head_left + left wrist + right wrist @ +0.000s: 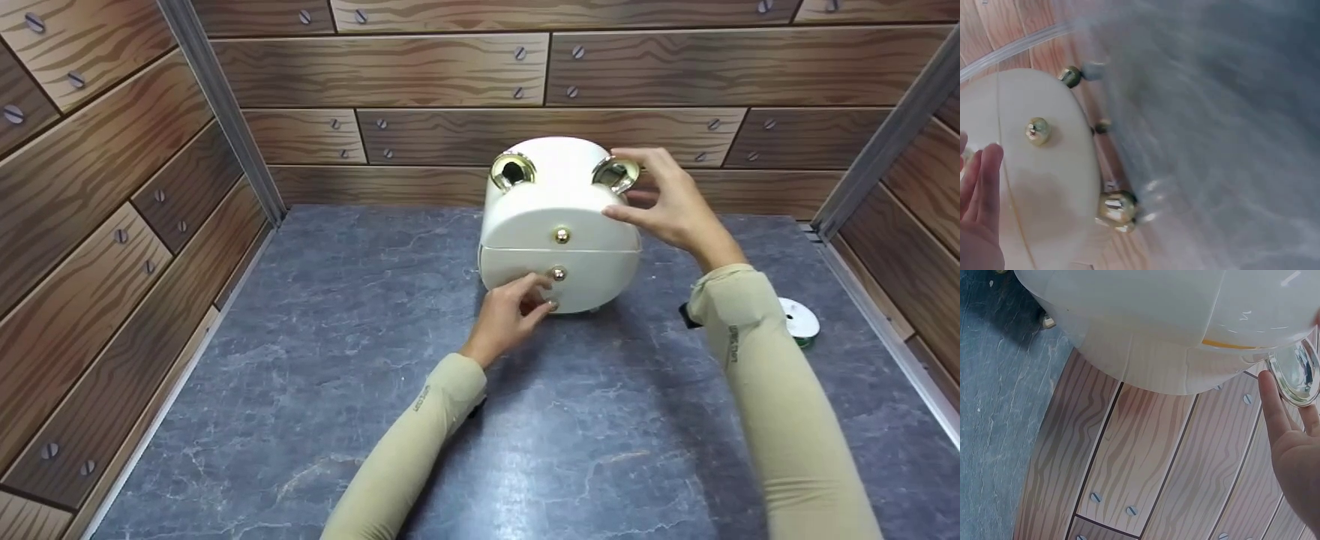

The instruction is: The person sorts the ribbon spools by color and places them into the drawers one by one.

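A glossy white rounded box with two drawer fronts stands on the table; small gold feet show beneath it in the left wrist view. Each front has a gold knob, an upper knob and a lower knob. Two gold-rimmed rings, a left ring and a right ring, sit up top like eyes. My left hand is close before the lower drawer, fingers extended near its knob. My right hand spreads around the right ring, forefinger at its rim and thumb at the box's front edge.
A white spool with green below its top lies on the right of the grey marbled table, partly behind the right sleeve. Wood-patterned panels with metal corner posts stand behind and at both sides.
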Available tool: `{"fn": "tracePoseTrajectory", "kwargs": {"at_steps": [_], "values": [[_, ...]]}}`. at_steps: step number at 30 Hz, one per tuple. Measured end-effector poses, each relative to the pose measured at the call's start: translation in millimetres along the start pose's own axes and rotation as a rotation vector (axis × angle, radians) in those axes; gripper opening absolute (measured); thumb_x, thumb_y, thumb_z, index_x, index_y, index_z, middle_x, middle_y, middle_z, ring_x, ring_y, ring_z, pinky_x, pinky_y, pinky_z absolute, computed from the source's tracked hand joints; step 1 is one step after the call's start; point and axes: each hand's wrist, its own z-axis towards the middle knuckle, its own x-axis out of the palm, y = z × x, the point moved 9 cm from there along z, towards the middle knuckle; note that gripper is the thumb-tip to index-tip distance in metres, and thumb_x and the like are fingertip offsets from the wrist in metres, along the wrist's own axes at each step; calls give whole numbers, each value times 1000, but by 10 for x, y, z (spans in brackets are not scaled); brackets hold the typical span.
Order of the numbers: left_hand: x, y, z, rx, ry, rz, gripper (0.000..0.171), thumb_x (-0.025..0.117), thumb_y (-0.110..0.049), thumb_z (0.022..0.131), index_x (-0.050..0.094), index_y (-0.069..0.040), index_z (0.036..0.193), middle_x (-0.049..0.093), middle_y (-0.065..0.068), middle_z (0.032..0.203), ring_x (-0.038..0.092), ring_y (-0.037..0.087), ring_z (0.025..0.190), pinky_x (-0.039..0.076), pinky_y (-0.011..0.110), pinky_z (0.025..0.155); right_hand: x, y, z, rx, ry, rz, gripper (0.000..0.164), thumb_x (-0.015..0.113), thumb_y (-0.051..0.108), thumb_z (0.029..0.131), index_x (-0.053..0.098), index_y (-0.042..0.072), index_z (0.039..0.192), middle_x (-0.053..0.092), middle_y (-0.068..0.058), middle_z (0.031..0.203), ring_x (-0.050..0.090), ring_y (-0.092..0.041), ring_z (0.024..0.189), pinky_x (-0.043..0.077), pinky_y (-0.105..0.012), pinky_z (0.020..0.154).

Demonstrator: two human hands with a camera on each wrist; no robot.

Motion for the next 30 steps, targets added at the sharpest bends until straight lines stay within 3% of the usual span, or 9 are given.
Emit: {"fn": "tracePoseTrajectory", "kwargs": {"at_steps": [5, 9, 18, 23, 30], "values": [[100, 178, -41, -107, 104, -51, 24, 79, -13, 92, 70, -11, 114, 79, 4, 94, 74, 14, 84, 62, 28, 78, 0, -14, 5, 13, -1, 3, 80, 87, 7, 83, 48, 14, 152, 47, -13, 143, 59, -37, 127, 55, -28, 104], [168, 289, -54, -179, 152, -39, 25, 78, -13, 93, 71, -12, 117, 79, 4, 98, 75, 14, 87, 61, 26, 81, 6, -13, 10, 19, 1, 10, 80, 87, 6, 82, 48, 13, 152, 47, -14, 143, 58, -37, 127, 55, -30, 105], [284, 334, -16, -226, 202, -19, 21, 76, -14, 95, 71, -14, 115, 80, 3, 107, 76, 13, 94, 59, 23, 85, 1, -4, 13, 29, 3, 2, 81, 87, 6, 82, 48, 16, 152, 47, -13, 144, 58, -36, 126, 55, -32, 105], [315, 303, 16, -214, 180, 42, 19, 78, -13, 93, 73, -15, 111, 80, 0, 105, 76, 11, 95, 59, 26, 90, 6, -9, 17, 16, -1, 10, 80, 87, 6, 82, 48, 14, 152, 47, -14, 142, 59, -38, 126, 55, -28, 104], [298, 236, 63, -179, 106, 129, 14, 82, -15, 89, 77, -15, 102, 81, -2, 97, 76, 10, 90, 59, 28, 87, 7, -25, 9, 9, 0, 9, 79, 86, 6, 84, 48, 15, 153, 46, -14, 145, 58, -39, 128, 55, -27, 104]]}}
